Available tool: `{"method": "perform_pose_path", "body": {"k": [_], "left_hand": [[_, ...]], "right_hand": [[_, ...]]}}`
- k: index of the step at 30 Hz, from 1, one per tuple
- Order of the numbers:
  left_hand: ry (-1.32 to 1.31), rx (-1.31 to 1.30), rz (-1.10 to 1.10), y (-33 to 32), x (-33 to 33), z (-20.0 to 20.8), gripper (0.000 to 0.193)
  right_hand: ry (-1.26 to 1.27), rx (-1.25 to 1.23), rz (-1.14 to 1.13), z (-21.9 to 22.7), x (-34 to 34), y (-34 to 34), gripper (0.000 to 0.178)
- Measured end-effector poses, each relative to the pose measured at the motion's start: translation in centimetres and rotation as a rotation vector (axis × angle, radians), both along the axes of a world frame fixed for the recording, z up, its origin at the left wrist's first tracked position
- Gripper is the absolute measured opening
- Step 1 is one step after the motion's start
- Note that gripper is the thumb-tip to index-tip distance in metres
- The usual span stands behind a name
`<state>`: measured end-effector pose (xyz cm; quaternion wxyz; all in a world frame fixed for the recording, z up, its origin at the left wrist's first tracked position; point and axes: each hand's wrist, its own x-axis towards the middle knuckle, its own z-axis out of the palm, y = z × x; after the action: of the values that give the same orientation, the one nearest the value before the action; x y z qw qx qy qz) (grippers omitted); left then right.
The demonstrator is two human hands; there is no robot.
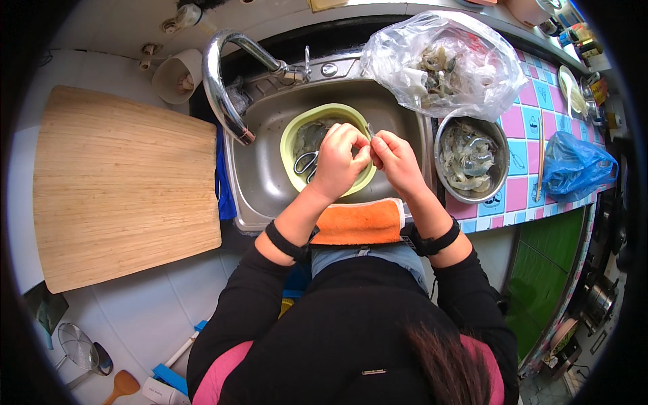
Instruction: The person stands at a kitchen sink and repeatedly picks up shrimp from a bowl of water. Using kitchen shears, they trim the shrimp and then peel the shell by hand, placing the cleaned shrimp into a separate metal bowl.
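Note:
Over a pale yellow-green basin (289,145) in the steel sink, my two hands meet at the fingertips. My right hand (399,160) pinches a small greyish shrimp (370,129), mostly covered by the fingers. Closed in a pinch against the same shrimp is my left hand (339,162); its exact hold is partly hidden. Scissors (305,163) with pale handles lean in the basin, beside greyish shrimp (312,135) at its left side. Right of the sink stands a metal bowl (505,164) filled with shrimp (467,158).
A clear plastic bag (398,74) of shrimp lies behind the bowl. The curved faucet (210,74) arches over the sink's (260,182) left side. A large wooden board (128,196) is at left, an orange cloth (358,224) at the front edge, a blue bag (574,165) at right.

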<state>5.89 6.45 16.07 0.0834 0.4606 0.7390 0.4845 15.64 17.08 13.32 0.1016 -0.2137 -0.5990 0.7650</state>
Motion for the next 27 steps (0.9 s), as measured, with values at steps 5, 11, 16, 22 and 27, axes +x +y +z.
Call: {"method": "perform_pose_path", "body": {"k": [5,11,16,22,27], "left_hand": [[-0.097,-0.006,-0.026,0.0,-0.2,-0.2,0.008],[-0.214,-0.036,-0.071,0.0,-0.1,0.0,0.008],[-0.246,-0.094,-0.120,0.1,-0.1,-0.3,0.008],[-0.234,-0.119,-0.195,-0.2,0.1,-0.7,0.005],[-0.263,-0.102,-0.244,-0.4,0.3,-1.0,0.007]], "right_hand": [[-0.004,-0.153,-0.029,0.3,-0.1,-0.1,0.024],[-0.013,-0.265,-0.051,0.5,0.0,0.3,0.021],[-0.046,-0.486,-0.094,0.0,0.3,0.8,0.018],[0.001,-0.649,-0.184,-1.0,0.3,1.1,0.017],[0.032,-0.726,-0.200,-1.4,0.4,1.2,0.016]]}}
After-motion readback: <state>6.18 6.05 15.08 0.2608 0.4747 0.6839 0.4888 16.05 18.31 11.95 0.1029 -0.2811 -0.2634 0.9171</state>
